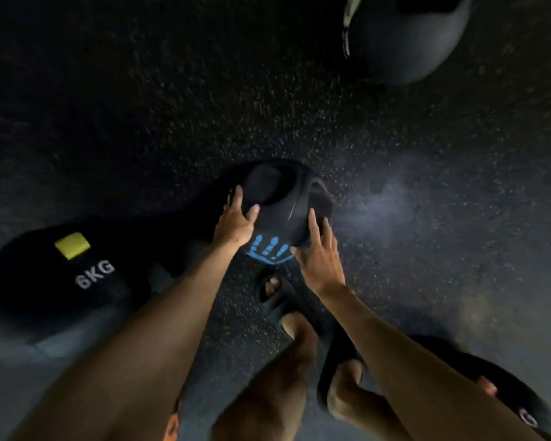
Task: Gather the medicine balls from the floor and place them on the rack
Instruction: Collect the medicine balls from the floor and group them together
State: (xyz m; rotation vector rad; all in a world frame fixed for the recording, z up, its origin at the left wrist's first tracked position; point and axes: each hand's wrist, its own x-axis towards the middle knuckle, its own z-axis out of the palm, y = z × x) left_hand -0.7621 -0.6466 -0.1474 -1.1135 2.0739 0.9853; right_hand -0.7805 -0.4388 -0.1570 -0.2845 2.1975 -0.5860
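A black medicine ball (283, 211) with blue markings sits on the dark speckled floor, just ahead of my feet. My left hand (236, 219) lies against its left side, fingers spread over the curve and thumb on top. My right hand (320, 256) touches its right side with fingers fairly straight. A second black ball (61, 281), marked 6KG with a yellow patch, lies to the left. A third ball (407, 39) with a pale stripe rests far up on the right. The rack is out of view.
My feet in black slides (287, 300) stand right behind the blue-marked ball. Another black round object (509, 389) with a white letter lies by my right foot at the lower right. Dim speckled rubber floor (427, 202) stretches to the right.
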